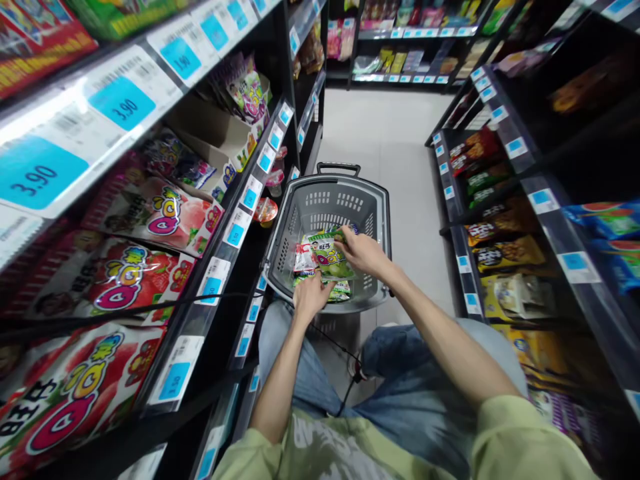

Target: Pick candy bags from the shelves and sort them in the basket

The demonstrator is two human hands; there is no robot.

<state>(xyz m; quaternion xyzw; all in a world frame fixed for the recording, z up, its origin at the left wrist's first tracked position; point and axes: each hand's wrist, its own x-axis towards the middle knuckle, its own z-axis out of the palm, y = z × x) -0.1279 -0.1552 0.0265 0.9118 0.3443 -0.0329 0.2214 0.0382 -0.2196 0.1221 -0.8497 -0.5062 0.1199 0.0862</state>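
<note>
A grey shopping basket [373, 200] stands on the floor in front of my knees. Inside it lie several candy bags. My right hand [363, 252] is closed on a green candy bag [327, 257] and holds it over the others. My left hand [310, 297] reaches in over the basket's near rim, fingers curled on the bags below; what it grips is hidden. A red and white bag [303, 257] lies beside the green one.
Shelves on the left hold pink and red candy bags [150, 213] behind blue price tags [123, 103]. More snack shelves [500, 200] line the right side. A narrow tiled aisle [390, 133] runs ahead to a far shelf.
</note>
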